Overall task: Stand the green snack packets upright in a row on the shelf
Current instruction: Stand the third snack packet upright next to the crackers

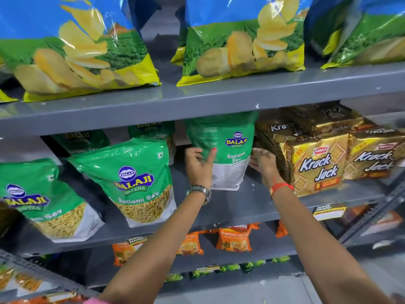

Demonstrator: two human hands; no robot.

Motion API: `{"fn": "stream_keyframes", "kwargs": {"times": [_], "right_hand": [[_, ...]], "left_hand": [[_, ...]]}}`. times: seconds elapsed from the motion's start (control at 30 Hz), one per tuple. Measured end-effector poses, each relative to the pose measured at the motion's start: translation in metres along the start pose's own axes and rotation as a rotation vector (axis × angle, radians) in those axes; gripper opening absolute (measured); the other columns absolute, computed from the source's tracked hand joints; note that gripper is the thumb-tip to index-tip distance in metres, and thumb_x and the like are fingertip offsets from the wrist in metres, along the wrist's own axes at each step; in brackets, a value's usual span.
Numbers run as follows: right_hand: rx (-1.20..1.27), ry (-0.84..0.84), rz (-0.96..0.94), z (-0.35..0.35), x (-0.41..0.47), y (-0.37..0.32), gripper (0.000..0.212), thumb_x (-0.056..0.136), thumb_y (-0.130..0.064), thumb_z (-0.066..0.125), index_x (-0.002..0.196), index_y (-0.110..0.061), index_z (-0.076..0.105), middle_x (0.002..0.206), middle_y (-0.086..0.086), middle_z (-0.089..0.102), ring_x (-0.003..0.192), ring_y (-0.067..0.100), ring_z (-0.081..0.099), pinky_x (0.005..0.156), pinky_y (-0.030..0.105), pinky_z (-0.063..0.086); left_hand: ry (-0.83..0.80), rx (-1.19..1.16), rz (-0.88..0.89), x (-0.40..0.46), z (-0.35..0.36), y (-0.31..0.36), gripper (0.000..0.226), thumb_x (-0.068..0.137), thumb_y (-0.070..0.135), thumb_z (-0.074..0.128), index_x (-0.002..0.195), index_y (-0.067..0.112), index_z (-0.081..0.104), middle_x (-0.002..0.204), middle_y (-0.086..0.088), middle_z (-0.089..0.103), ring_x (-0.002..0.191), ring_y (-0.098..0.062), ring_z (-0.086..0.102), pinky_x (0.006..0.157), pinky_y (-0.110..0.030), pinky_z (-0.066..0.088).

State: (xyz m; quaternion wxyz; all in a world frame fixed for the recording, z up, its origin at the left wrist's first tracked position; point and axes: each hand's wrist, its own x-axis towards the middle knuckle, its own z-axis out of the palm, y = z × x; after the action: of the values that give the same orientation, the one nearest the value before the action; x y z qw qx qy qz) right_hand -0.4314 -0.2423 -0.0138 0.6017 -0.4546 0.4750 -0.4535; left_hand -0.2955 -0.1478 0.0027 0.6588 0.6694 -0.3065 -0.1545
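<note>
Both arms are stretched forward and up to the middle shelf (252,205). The green packet (228,154) is gripped at its left edge by the left hand (198,164), thumb laid across the front, and pinched at its right edge by the right hand (264,164). The packet is held upright, long axis vertical, printed face outward, base on the shelf beside the gold biscuit packs (315,165).

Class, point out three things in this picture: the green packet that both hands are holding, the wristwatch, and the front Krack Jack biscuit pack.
Held green packet (232,150), head view: middle of its printed face.
Wristwatch (200,191), head view: metal band on the left wrist.
Front Krack Jack pack (317,167), head view: centre of the white lettering.
</note>
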Motion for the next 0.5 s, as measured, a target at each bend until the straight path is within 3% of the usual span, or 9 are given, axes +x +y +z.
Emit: {"fn": "stream_keyframes", "kwargs": {"times": [0.1, 0.23, 0.37, 0.43, 0.5], "right_hand": [[-0.078, -0.080, 0.004, -0.010, -0.011, 0.011, 0.023, 0.093, -0.003, 0.041, 0.081, -0.016, 0.056, 0.053, -0.006, 0.070, 0.055, 0.011, 0.062, 0.051, 0.017, 0.055], [-0.181, -0.287, -0.023, -0.008, -0.029, 0.030, 0.026, 0.089, 0.004, 0.044, 0.087, -0.021, 0.052, 0.073, 0.003, 0.064, 0.056, 0.011, 0.060, 0.049, 0.018, 0.054], [-0.288, -0.379, -0.049, 0.008, -0.037, 0.037, 0.030, 0.082, 0.008, 0.054, 0.081, -0.022, 0.050, 0.075, 0.005, 0.054, 0.044, 0.002, 0.057, 0.045, 0.021, 0.052], [-0.268, -0.336, -0.066, 0.012, -0.036, 0.035, 0.022, 0.080, -0.006, 0.065, 0.082, -0.022, 0.052, 0.077, 0.003, 0.053, 0.044, -0.001, 0.056, 0.046, 0.019, 0.052], [-0.187, -0.254, -0.079, 0.012, -0.031, 0.030, 0.013, 0.083, -0.017, 0.064, 0.088, -0.021, 0.052, 0.078, -0.001, 0.055, 0.046, -0.001, 0.054, 0.047, 0.017, 0.052]], "left_hand": [[-0.236, 0.151, 0.066, -0.029, 0.005, 0.005, 0.059, 0.051, 0.051, 0.077, 0.092, 0.025, 0.044, 0.088, 0.006, 0.052, 0.082, -0.022, 0.058, 0.071, -0.037, 0.052], [-0.250, 0.314, 0.173, -0.046, 0.013, 0.011, 0.089, 0.044, 0.052, 0.077, 0.116, 0.014, 0.041, 0.118, -0.007, 0.046, 0.105, -0.025, 0.050, 0.086, -0.035, 0.047], [-0.151, 0.292, 0.169, -0.040, 0.007, 0.002, 0.073, 0.058, 0.023, 0.076, 0.119, 0.008, 0.040, 0.122, -0.012, 0.047, 0.109, -0.030, 0.051, 0.088, -0.039, 0.049], [-0.126, 0.228, 0.154, -0.034, 0.000, -0.003, 0.061, 0.062, 0.012, 0.070, 0.116, 0.006, 0.042, 0.119, -0.013, 0.054, 0.104, -0.030, 0.057, 0.084, -0.038, 0.051], [-0.089, 0.175, 0.119, -0.027, -0.006, -0.005, 0.050, 0.065, 0.007, 0.062, 0.113, 0.005, 0.045, 0.114, -0.015, 0.061, 0.098, -0.031, 0.061, 0.080, -0.035, 0.051]]}}
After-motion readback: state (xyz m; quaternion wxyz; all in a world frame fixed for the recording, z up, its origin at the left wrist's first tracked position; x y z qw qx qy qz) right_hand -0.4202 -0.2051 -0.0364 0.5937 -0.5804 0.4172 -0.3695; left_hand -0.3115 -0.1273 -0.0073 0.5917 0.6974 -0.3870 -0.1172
